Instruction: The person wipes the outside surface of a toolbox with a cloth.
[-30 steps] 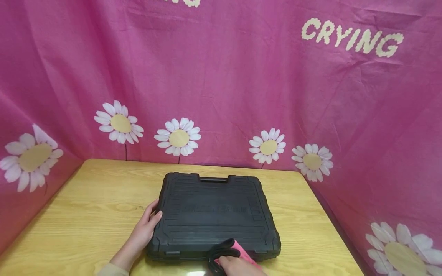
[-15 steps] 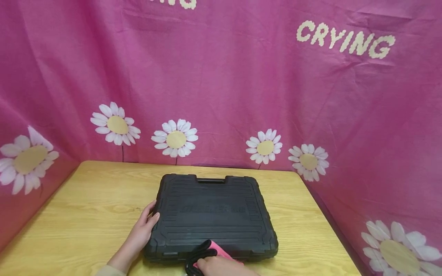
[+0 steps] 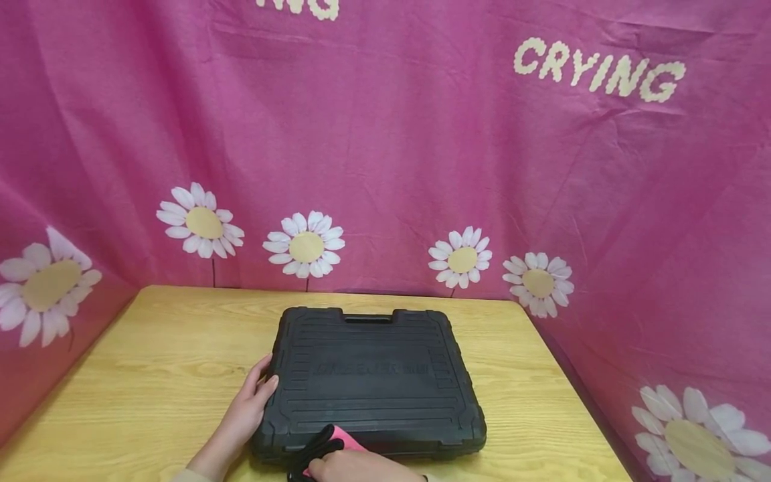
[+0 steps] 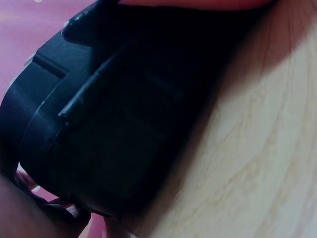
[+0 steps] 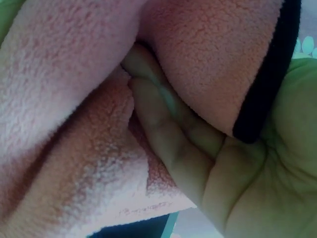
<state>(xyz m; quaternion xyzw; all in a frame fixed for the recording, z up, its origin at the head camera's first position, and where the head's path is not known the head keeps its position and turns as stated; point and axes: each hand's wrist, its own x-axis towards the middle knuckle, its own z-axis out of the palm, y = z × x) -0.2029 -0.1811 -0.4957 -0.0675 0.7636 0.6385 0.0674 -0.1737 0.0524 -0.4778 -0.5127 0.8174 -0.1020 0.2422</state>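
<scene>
A black plastic tool case (image 3: 373, 368) lies flat on the wooden table, its handle at the far side and two latches along the front. My left hand (image 3: 243, 405) holds the case by its left side, thumb near the top edge. In the left wrist view, the dark side wall of the case (image 4: 114, 124) fills the middle. My right hand (image 3: 352, 465) grips a folded pink fleece cloth (image 3: 349, 438) with black edging at the front edge of the case. The right wrist view shows fingers (image 5: 168, 134) tucked into folds of the pink cloth (image 5: 213, 54).
The wooden table (image 3: 168, 375) extends on both sides of the case. A magenta curtain (image 3: 385, 147) printed with daisies and lettering hangs behind it and at both sides.
My right hand has slid left along the front of the case with the pink cloth. My left hand stays on the left side. The view has shifted slightly.
</scene>
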